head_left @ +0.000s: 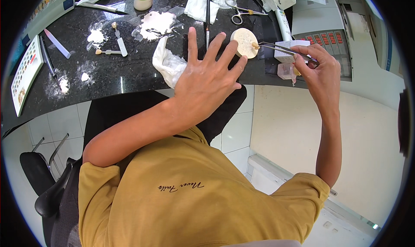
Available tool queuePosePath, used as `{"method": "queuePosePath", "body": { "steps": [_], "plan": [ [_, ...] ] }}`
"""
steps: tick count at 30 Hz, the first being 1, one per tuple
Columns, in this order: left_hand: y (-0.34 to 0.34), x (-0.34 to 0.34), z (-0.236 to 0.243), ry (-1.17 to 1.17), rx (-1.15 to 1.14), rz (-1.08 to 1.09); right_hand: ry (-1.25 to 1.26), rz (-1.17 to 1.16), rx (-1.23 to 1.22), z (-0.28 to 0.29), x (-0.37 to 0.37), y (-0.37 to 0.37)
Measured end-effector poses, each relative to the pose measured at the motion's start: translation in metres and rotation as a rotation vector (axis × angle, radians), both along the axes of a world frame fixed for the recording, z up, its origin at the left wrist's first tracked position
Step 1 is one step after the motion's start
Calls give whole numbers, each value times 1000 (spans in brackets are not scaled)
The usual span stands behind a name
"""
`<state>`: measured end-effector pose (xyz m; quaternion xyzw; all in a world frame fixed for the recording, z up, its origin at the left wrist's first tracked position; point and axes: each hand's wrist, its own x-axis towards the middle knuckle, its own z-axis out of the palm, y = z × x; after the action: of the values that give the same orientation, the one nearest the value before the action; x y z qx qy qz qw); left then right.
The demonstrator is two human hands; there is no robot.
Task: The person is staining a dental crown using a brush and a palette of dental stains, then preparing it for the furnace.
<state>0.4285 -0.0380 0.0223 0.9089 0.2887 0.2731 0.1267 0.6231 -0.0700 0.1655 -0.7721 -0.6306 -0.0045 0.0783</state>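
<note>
My right hand (319, 64) pinches a pair of metal tweezers (287, 48). Their tips meet a small tan tooth-shaped piece (255, 45) at the right side of a round cream-coloured disc (244, 37). Fingers spread, my left hand (209, 76) reaches across from the left. Its ring finger and little finger lie over or against the disc's left and lower rim; whether they press on it I cannot tell. Beneath the left hand's edge is a crumpled white tissue (166, 64). Just left of my right hand lies a small clear bottle (286, 71) with pinkish contents.
White powder heaps (156, 24) lie on the black tabletop (129, 67). Two shade tabs (120, 44), a spotted palette (27, 74) and a brush (208, 20) are spread about. Scissor-like forceps (242, 12) rest behind the disc. A grey machine with a button panel (329, 41) stands at right.
</note>
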Motion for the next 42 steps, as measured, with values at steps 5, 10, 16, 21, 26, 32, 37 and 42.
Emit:
{"method": "queuePosePath", "body": {
  "steps": [5, 10, 16, 21, 26, 32, 37, 42],
  "plan": [
    [-1, -2, 5, -38, 13, 7, 20, -7, 82, 18, 0, -10],
    [-23, -33, 60, -675, -497, -520, 124, -84, 302, 57, 13, -60],
    [-91, -53, 105, -1245, -1419, -1546, 248, -332, 500, 38, 29, -152],
    [-76, -65, 109, -895, -1716, -1521, 518, -547, 573, -10, 45, -223],
    [-80, -53, 118, -910, -1811, -1528, 621, -650, 637, -27, 34, -238],
    [-84, 3, 131, -586, -1751, -1648, 719, -572, 760, -25, 76, -205],
    [-71, 55, 169, -828, -1970, -1310, 978, -353, 862, 11, 141, -135],
    [-57, 152, 156, -608, -1650, -1397, 1153, -160, 864, 45, 224, -86]
  ]
}}
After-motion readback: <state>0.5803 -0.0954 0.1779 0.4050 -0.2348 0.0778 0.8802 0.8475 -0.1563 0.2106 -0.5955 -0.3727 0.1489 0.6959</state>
